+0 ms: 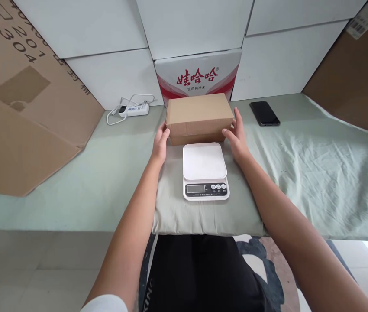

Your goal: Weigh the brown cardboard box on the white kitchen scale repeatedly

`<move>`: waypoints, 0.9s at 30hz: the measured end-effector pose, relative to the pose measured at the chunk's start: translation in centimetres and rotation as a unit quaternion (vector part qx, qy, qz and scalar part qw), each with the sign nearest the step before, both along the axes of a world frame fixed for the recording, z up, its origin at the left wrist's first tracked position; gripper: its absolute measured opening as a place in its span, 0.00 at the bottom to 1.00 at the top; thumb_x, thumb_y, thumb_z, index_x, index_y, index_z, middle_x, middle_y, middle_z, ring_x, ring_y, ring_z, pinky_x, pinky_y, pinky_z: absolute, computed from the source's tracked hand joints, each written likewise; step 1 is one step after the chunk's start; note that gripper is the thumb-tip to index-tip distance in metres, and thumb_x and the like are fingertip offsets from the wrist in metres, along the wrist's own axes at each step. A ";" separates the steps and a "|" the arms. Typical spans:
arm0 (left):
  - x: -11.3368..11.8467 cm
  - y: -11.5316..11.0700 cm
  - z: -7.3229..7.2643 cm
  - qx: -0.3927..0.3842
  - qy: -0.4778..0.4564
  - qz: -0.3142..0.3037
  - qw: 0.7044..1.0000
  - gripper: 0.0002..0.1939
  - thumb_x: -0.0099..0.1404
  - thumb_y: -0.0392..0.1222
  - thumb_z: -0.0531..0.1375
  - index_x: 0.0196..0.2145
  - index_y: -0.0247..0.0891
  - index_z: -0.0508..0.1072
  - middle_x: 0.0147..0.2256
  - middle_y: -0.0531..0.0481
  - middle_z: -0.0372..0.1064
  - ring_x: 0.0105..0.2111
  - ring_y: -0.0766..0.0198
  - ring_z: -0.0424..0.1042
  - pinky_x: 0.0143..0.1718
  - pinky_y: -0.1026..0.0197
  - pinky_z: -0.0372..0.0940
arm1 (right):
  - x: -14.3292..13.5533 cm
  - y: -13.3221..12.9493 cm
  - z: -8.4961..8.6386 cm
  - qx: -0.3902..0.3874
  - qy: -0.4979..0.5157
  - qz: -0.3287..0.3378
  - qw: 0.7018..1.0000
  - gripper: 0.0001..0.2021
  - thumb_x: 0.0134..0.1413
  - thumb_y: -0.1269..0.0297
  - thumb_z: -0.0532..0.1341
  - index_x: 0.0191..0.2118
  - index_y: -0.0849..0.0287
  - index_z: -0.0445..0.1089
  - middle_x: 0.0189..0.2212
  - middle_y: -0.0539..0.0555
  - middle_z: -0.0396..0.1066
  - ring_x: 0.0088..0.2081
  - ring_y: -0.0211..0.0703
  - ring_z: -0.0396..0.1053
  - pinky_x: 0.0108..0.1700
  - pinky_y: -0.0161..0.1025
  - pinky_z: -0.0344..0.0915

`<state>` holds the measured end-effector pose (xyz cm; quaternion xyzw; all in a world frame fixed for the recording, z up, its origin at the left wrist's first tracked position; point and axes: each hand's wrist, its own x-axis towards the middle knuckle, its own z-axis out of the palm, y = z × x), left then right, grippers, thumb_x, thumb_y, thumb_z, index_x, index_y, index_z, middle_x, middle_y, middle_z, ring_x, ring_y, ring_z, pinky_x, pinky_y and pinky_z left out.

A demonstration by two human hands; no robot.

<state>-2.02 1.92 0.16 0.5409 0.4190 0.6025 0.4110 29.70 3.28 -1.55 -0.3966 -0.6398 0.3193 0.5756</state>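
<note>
A closed brown cardboard box [198, 115] lies between my hands, in front of a white and red printed carton. My left hand [161, 143] grips its left end, thumb at the near corner. At the right end my right hand [237, 136] holds the box, with the thumb on the near side and fingers around the end. Just nearer to me, a white kitchen scale [204, 162] rests on the green cloth, its plate bare and its small display blank.
A black phone [264, 113] lies at the right rear. A white power strip with a cable [134, 109] is at the left rear. Large brown cardboard panels [34, 130] flank both sides; white boxes [193, 26] line the back of the cloth-covered surface [106, 186].
</note>
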 end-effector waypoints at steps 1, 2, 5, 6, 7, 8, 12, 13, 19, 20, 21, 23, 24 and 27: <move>0.5 -0.1 0.1 0.010 0.001 -0.014 1.000 0.37 0.66 0.73 0.66 0.62 0.46 0.77 0.69 0.41 0.75 0.75 0.45 0.68 0.77 0.45 0.63 | -0.6 -0.3 0.2 -0.015 0.010 0.002 1.000 0.59 0.51 0.25 0.66 0.81 0.36 0.42 0.80 0.56 0.56 0.79 0.67 0.59 0.80 0.75 0.57; 0.8 -0.2 0.2 0.018 0.004 -0.021 1.000 0.37 0.66 0.73 0.66 0.61 0.45 0.77 0.67 0.40 0.77 0.73 0.45 0.70 0.76 0.45 0.65 | -1.1 -0.5 0.5 -0.032 0.023 -0.001 0.999 0.60 0.49 0.26 0.68 0.81 0.38 0.43 0.81 0.56 0.56 0.79 0.66 0.58 0.81 0.72 0.56; 1.5 -0.1 0.1 0.021 0.008 -0.016 1.000 0.37 0.65 0.73 0.66 0.60 0.44 0.77 0.64 0.39 0.79 0.71 0.44 0.73 0.75 0.44 0.66 | -2.3 -1.4 1.5 -0.057 0.037 -0.007 0.998 0.60 0.46 0.27 0.70 0.80 0.40 0.46 0.83 0.54 0.51 0.82 0.62 0.51 0.85 0.65 0.50; 1.6 -0.1 0.0 0.018 0.009 -0.014 1.000 0.38 0.64 0.74 0.66 0.60 0.44 0.76 0.64 0.39 0.79 0.71 0.43 0.72 0.75 0.43 0.65 | -2.5 -1.7 1.8 -0.059 0.041 -0.008 0.997 0.61 0.45 0.27 0.70 0.80 0.41 0.46 0.83 0.54 0.50 0.83 0.61 0.50 0.86 0.64 0.48; 1.7 0.0 0.1 0.017 0.009 -0.012 1.000 0.38 0.64 0.74 0.67 0.60 0.44 0.76 0.64 0.39 0.79 0.71 0.42 0.72 0.75 0.42 0.65 | -2.8 -1.9 2.2 -0.061 0.046 -0.009 0.997 0.61 0.45 0.27 0.70 0.80 0.41 0.45 0.83 0.54 0.50 0.83 0.60 0.49 0.86 0.63 0.47; 1.7 0.0 0.2 0.019 0.011 -0.009 1.000 0.38 0.64 0.73 0.67 0.60 0.44 0.76 0.63 0.39 0.79 0.71 0.42 0.72 0.75 0.42 0.64 | -3.0 -2.1 2.6 -0.059 0.051 -0.008 0.997 0.62 0.45 0.27 0.69 0.80 0.41 0.44 0.83 0.54 0.50 0.84 0.60 0.48 0.86 0.63 0.46; 1.7 -1.3 1.9 0.065 0.024 0.019 0.997 0.37 0.65 0.73 0.66 0.60 0.44 0.76 0.61 0.39 0.80 0.69 0.41 0.73 0.72 0.43 0.67 | -3.6 -3.5 4.5 -0.019 0.040 -0.006 0.999 0.61 0.50 0.24 0.66 0.82 0.37 0.39 0.84 0.51 0.46 0.84 0.60 0.47 0.85 0.64 0.50; 1.6 -2.1 2.5 0.081 0.027 0.021 0.996 0.37 0.66 0.73 0.65 0.61 0.44 0.76 0.61 0.39 0.79 0.69 0.41 0.73 0.72 0.44 0.68 | -3.5 -4.1 5.0 -0.005 0.030 -0.003 1.000 0.59 0.52 0.24 0.65 0.82 0.36 0.38 0.84 0.50 0.44 0.84 0.60 0.46 0.85 0.65 0.52; 1.8 -10.6 3.8 0.100 0.041 0.019 0.994 0.33 0.72 0.67 0.62 0.64 0.45 0.75 0.60 0.41 0.80 0.67 0.45 0.75 0.68 0.46 0.71 | -1.7 -11.5 5.5 0.036 -0.006 0.006 0.999 0.55 0.58 0.30 0.68 0.82 0.31 0.39 0.85 0.47 0.43 0.86 0.64 0.43 0.85 0.69 0.51; 1.9 -11.9 3.7 0.091 0.043 0.015 0.995 0.33 0.71 0.67 0.62 0.64 0.45 0.75 0.59 0.41 0.81 0.65 0.44 0.77 0.67 0.45 0.73 | -1.3 -12.7 5.1 0.025 -0.009 0.001 1.000 0.55 0.58 0.31 0.68 0.82 0.30 0.40 0.85 0.47 0.44 0.86 0.64 0.43 0.85 0.70 0.50; 2.2 -13.0 3.5 0.082 0.043 0.006 0.996 0.33 0.71 0.67 0.63 0.64 0.45 0.76 0.58 0.41 0.82 0.65 0.43 0.77 0.66 0.45 0.74 | -0.9 -13.8 4.7 0.018 -0.008 -0.006 1.000 0.54 0.58 0.31 0.69 0.82 0.29 0.41 0.84 0.48 0.46 0.85 0.64 0.43 0.85 0.70 0.50; 2.5 -14.5 3.1 0.066 0.039 -0.011 0.997 0.33 0.70 0.68 0.64 0.64 0.46 0.76 0.58 0.40 0.82 0.65 0.42 0.78 0.66 0.43 0.74 | -0.3 -15.2 3.9 0.003 -0.001 -0.016 1.000 0.53 0.57 0.33 0.70 0.81 0.29 0.42 0.83 0.49 0.49 0.85 0.64 0.45 0.85 0.71 0.49; 2.7 -14.9 3.0 0.060 0.038 -0.019 0.997 0.33 0.70 0.68 0.64 0.64 0.46 0.76 0.58 0.40 0.82 0.66 0.41 0.77 0.66 0.43 0.74 | -0.2 -15.6 3.6 -0.003 0.004 -0.019 1.000 0.53 0.58 0.34 0.70 0.81 0.29 0.43 0.82 0.49 0.51 0.85 0.64 0.46 0.86 0.71 0.48; 2.8 -15.3 2.8 0.045 0.039 -0.028 0.998 0.33 0.72 0.67 0.62 0.65 0.45 0.75 0.62 0.39 0.80 0.68 0.41 0.75 0.68 0.42 0.73 | 0.1 -15.9 3.3 -0.020 0.013 -0.019 1.000 0.52 0.59 0.37 0.71 0.81 0.31 0.43 0.82 0.51 0.53 0.84 0.64 0.47 0.85 0.72 0.48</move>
